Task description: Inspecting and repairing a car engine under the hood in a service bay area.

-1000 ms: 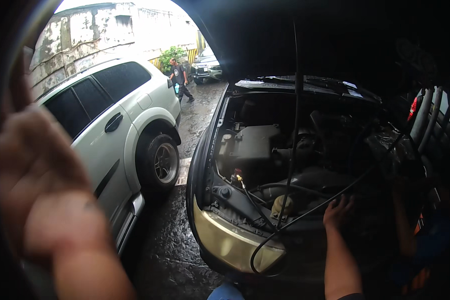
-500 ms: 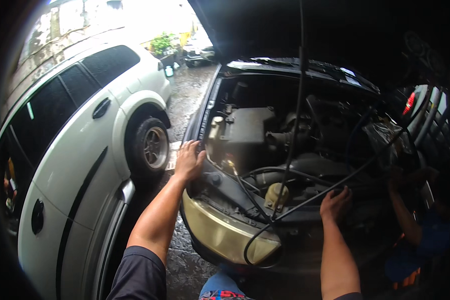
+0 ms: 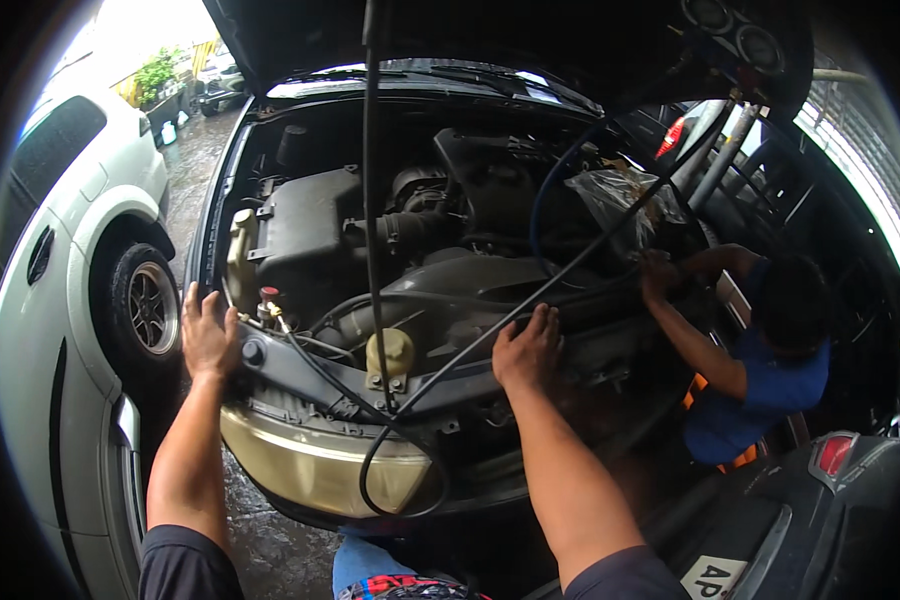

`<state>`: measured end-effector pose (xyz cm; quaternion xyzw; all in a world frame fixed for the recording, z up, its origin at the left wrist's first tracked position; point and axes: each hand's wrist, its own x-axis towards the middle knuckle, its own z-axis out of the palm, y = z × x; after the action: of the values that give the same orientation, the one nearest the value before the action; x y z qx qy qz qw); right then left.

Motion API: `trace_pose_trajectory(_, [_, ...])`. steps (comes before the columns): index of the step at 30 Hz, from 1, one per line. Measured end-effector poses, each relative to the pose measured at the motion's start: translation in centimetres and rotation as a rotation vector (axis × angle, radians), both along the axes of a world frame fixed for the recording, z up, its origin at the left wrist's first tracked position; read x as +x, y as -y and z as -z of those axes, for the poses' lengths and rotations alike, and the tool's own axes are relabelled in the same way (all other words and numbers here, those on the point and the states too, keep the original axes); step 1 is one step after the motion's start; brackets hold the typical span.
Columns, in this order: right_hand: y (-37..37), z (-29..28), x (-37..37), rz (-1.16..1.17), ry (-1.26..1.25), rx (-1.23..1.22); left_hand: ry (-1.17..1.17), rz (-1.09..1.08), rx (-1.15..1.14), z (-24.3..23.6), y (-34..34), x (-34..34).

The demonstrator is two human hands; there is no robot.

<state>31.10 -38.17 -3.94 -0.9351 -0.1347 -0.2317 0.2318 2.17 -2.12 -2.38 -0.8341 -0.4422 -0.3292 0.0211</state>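
My left hand rests on the fender edge of the open engine bay, fingers apart, beside a black cap and a red-capped hose fitting. My right hand lies at the bay's front, fingers slightly spread, just right of a long black rod. Between them are a yellowish cylindrical reservoir and hoses. Behind sit a dark air box and engine covers. A clear plastic bag lies at the right. The pale headlamp is below my arms.
A co-worker in blue leans in from the right, hands at the bay. Gauges hang by the raised hood. A white SUV stands left, a dark car's rear lower right. Wet pavement runs between.
My left hand has come down from the left foreground onto the fender edge. My view has swung rightward, showing more of the bay and the co-worker. The walking person is out of sight.
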Motion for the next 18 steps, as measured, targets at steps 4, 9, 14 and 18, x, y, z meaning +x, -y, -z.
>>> trace_pose_trajectory(4, [0.05, -0.11, -0.12, 0.002, -0.034, -0.008, -0.014, 0.007, 0.016, 0.06, 0.16, -0.27])
trace_pose_trajectory(9, [-0.05, 0.30, 0.05, 0.001, -0.023, 0.010, -0.048, -0.010, 0.017, 0.03, 0.21, -0.44])
trace_pose_trajectory(14, [0.00, 0.09, -0.01, -0.026, 0.004, 0.054, -0.047, -0.010, -0.001, -0.32, 0.75, -0.29])
trace_pose_trajectory(18, [0.08, -0.08, 0.00, -0.031, -0.013, 0.047, -0.042, -0.003, -0.062, -0.51, 0.80, -0.14])
